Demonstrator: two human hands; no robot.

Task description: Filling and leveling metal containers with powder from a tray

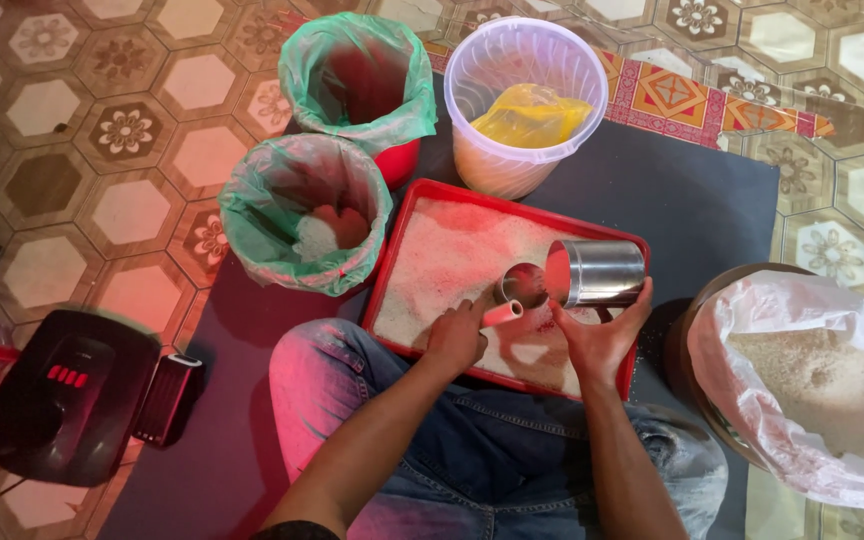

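Left hand (455, 338) sits palm-down on the rice in the red tray (422, 203), fingers closed around the handle of a small metal scoop (522, 285); scoop bowl points to 1 o'clock from the hand. Right hand (602, 335) is clamped around a steel cup (597, 272), tipped on its side, mouth facing 9 o'clock toward the scoop. Hands are near but not touching (scoop and cup mouth just beside each other). Both forearms come in from 6 o'clock over the knees. Tray edges: green-lined bucket (304, 213) touches its 9 o'clock side, clear tub (524, 105) with a yellow bag at 12, second lined bucket (360, 82) at 11. Rice sack (812, 380) is at 3 o'clock, near the right wrist. Open tray room lies at 11 o'clock of the hands.
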